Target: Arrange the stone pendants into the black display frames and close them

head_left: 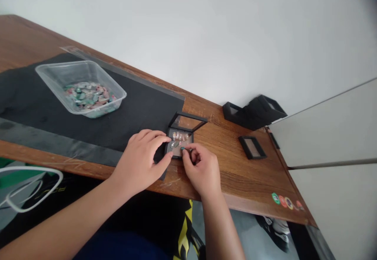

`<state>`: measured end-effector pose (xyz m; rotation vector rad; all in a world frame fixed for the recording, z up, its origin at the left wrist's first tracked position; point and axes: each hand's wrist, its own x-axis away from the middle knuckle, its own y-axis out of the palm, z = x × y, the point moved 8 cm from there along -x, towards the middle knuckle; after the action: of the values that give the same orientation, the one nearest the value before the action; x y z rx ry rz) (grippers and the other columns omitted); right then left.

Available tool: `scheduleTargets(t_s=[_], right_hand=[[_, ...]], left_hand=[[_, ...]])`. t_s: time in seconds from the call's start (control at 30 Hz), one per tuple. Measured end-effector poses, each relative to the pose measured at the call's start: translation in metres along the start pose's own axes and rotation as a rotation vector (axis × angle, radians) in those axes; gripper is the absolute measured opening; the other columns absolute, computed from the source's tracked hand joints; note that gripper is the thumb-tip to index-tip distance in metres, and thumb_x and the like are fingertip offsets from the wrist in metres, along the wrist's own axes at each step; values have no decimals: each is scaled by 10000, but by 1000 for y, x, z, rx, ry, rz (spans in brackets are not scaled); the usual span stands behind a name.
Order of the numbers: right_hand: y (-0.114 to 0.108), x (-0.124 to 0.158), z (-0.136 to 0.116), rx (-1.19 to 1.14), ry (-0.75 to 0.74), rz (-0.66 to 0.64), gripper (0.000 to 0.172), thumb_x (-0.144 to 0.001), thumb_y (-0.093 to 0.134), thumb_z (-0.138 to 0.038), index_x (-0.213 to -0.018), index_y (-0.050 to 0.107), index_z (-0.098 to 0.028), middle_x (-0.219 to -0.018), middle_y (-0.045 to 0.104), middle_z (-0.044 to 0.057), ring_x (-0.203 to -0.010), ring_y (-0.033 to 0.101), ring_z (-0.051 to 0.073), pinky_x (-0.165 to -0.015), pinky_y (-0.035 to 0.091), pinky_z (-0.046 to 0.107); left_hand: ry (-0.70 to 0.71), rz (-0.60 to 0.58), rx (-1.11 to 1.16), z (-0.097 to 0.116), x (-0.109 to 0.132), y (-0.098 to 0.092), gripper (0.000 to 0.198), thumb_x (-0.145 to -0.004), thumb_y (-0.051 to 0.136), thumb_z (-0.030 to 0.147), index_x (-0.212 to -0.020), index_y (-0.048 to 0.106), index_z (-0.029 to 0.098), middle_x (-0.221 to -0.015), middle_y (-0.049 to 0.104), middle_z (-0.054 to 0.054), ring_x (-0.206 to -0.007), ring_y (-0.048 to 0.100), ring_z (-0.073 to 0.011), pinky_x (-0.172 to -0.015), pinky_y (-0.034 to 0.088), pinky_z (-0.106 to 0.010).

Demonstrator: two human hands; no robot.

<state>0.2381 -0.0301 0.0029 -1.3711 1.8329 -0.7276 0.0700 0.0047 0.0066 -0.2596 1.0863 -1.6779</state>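
A small black case [178,157] stands at the table's front edge with its windowed lid [188,123] raised. Inside lie several press-on nails [180,136], a row of pale ones at the back and a few loose in front. My left hand [144,156] is at the case's left side, thumb and index finger apart and touching its edge. At the front right of the case, my right hand [203,165] is closed in a pinch on a small teal press-on nail [182,148]. Its other fingers are curled and partly hidden.
A clear plastic tub [118,97] of mixed colourful nails sits on a black mat [141,107] at left. Black cases [255,112] are stacked by the wall, with another case [252,147] lying nearer. Stickers [282,201] mark the right front edge. A shoe [275,232] shows below.
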Motion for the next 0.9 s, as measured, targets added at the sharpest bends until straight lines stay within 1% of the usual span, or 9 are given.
scheduleTargets(t_s=[0.1, 0.23, 0.33, 0.53, 0.63, 0.7, 0.8, 0.9], right_hand=[[-1, 1, 1, 3, 10, 26, 137, -890, 615, -298, -809, 684, -212, -557, 445, -71, -528, 453, 110, -566, 342, 243], [-3, 0, -1, 49, 8, 50, 206, -893, 617, -311, -715, 629, -208, -571, 428, -64, -545, 450, 111, -565, 325, 249], [-2, -1, -3, 74, 10, 46, 228, -893, 613, -313, -691, 591, -209, -565, 414, -67, -536, 435, 110, -556, 308, 250], [-3, -2, 0, 81, 59, 57, 309, -878, 638, -351, -641, 493, -216, -546, 458, -70, -508, 431, 101, -532, 291, 243], [-2, -3, 2, 69, 85, 53, 185, -868, 649, -348, -747, 592, -221, -536, 438, -86, -489, 432, 103, -525, 289, 242], [-1, -4, 2, 60, 75, 42, 125, -876, 640, -340, -827, 664, -228, -537, 426, -86, -496, 443, 110, -533, 295, 244], [-1, -4, 0, 70, 52, 56, 158, -885, 629, -346, -803, 690, -226, -540, 417, -75, -515, 446, 117, -545, 298, 249], [-2, -4, 0, 95, 59, 74, 233, -892, 627, -373, -724, 653, -215, -538, 412, -71, -511, 431, 114, -543, 291, 250]], left_hand=[[2, -1, -2, 0, 1, 1, 255, -932, 591, 337, -1152, 658, 228, -1221, 690, -67, -1159, 591, -289, -995, 458, -509], [6, 16, -5, 0, 1, 0, 288, -942, 576, 344, -1187, 632, 204, -1234, 685, -89, -1171, 577, -299, -1010, 458, -515], [18, 19, -31, 1, 1, 0, 311, -946, 567, 343, -1212, 619, 190, -1244, 679, -107, -1180, 567, -312, -1004, 461, -522], [34, 23, -58, 3, 3, 2, 335, -952, 565, 329, -1244, 597, 169, -1249, 672, -119, -1182, 563, -314, -998, 466, -524], [29, 55, -61, 2, 3, 1, 416, -955, 564, 332, -1316, 545, 126, -1265, 662, -151, -1189, 562, -324, -1006, 465, -527], [27, 67, -61, 2, 4, 1, 448, -952, 570, 335, -1335, 527, 106, -1274, 657, -164, -1191, 561, -331, -1008, 463, -531], [27, 67, -46, 3, 3, 1, 429, -944, 577, 316, -1316, 541, 106, -1261, 663, -160, -1180, 568, -331, -1005, 460, -529], [33, 52, -30, 5, 2, 0, 360, -939, 577, 292, -1258, 579, 126, -1201, 685, -140, -1141, 587, -325, -983, 464, -525]])
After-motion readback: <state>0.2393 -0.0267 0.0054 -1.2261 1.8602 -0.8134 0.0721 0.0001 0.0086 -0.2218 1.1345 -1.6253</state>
